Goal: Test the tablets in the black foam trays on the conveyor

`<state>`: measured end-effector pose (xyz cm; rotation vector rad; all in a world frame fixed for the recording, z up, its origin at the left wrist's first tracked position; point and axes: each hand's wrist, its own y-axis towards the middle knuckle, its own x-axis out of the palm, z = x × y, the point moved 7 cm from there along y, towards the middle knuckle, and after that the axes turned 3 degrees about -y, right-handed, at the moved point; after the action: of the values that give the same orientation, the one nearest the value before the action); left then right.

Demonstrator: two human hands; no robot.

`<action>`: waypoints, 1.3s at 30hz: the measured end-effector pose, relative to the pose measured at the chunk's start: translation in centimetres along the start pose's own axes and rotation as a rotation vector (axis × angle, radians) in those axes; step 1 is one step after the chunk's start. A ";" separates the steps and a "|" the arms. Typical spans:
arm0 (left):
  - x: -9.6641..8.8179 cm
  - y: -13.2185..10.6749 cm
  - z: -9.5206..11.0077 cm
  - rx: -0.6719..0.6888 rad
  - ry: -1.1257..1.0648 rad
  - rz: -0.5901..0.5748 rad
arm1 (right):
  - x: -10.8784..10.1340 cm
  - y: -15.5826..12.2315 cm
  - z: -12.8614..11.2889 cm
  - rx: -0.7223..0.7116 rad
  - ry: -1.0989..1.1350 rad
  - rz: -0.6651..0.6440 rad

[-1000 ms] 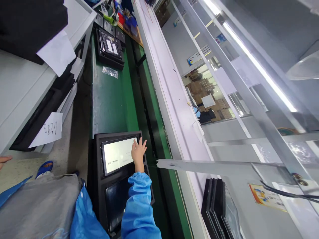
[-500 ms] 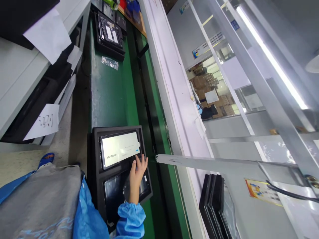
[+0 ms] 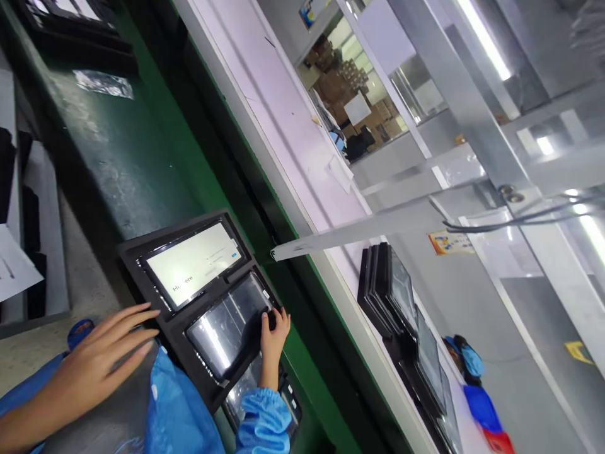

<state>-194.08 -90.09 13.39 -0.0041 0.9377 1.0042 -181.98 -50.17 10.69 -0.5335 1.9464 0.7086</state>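
A black foam tray (image 3: 178, 320) holds two tablets side by side. The upper tablet (image 3: 201, 261) is lit with a pale greeting screen. The lower tablet (image 3: 229, 325) has a dark, glossy screen with light reflected in it. My left hand (image 3: 106, 359) is open at the tray's near left edge, its fingers stretched towards the rim; contact is unclear. At the tray's right edge is my right hand (image 3: 274, 343), by the end of the dark tablet, thumb and fingers apart. It seems to touch the rim and grips nothing I can see.
More tablets (image 3: 248, 384) lie below the tray, partly behind my right sleeve. The green bench (image 3: 127, 170) carries a clear plastic bag (image 3: 104, 84) and a dark stack of trays (image 3: 80, 38) farther off. Stacked tablets (image 3: 390, 290) stand on the white ledge (image 3: 302, 164). A grey bar (image 3: 331, 236) juts over the bench.
My left hand has come into view at the tray's left edge. My right hand has shifted from near the lit tablet to the dark tablet's right end. The camera view has turned.
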 end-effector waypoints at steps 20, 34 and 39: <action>10.7 2.3 0.8 -0.032 0.162 -0.246 | 1.7 -5.5 -1.2 0.151 0.175 0.048; 11.4 4.1 2.4 -0.028 0.160 -0.280 | 1.9 -5.7 -1.1 0.164 0.153 0.015; 12.1 5.6 3.1 0.002 0.150 -0.291 | 2.3 -5.4 -1.2 0.142 0.057 -0.003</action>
<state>-193.64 -77.01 9.48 -0.2119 1.0412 0.7399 -180.41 -55.09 7.67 -0.4733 2.0309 0.5540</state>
